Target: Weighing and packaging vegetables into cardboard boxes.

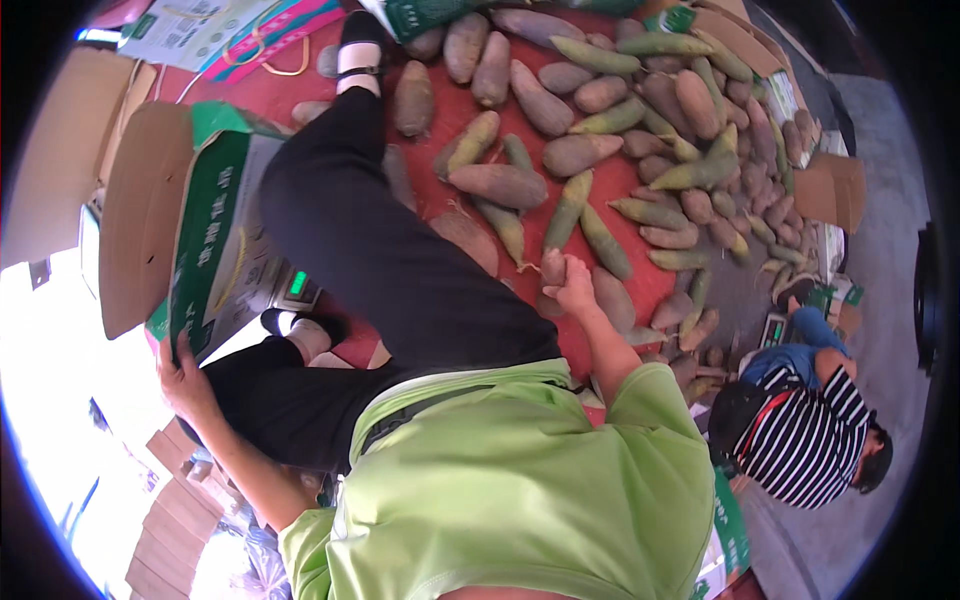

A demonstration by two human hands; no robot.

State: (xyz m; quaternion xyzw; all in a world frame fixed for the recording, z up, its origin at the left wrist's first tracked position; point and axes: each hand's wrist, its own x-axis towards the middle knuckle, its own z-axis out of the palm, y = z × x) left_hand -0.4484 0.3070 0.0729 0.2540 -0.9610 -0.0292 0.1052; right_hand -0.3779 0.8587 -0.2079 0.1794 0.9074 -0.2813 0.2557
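At the left, my left hand [183,380] grips the lower edge of an open green and white cardboard carton [222,235] with a brown flap. The fingers are closed on that edge, and the carton's inside is mostly hidden. My right hand [573,285], right of my bent leg, has its fingers wrapped round a small reddish-brown root vegetable [552,266], partly hidden by the fingers. Just above that hand are a long green radish [568,212] and another green radish [606,243]. A wide reddish-brown root [613,298] lies close beside it.
A heap of green and reddish-brown roots [690,190] covers the red sheet [440,95] at upper right. A scale with a lit green display [298,284] stands by the carton. A person in a striped top [808,430] crouches at right. Bags [210,35] lie at upper left.
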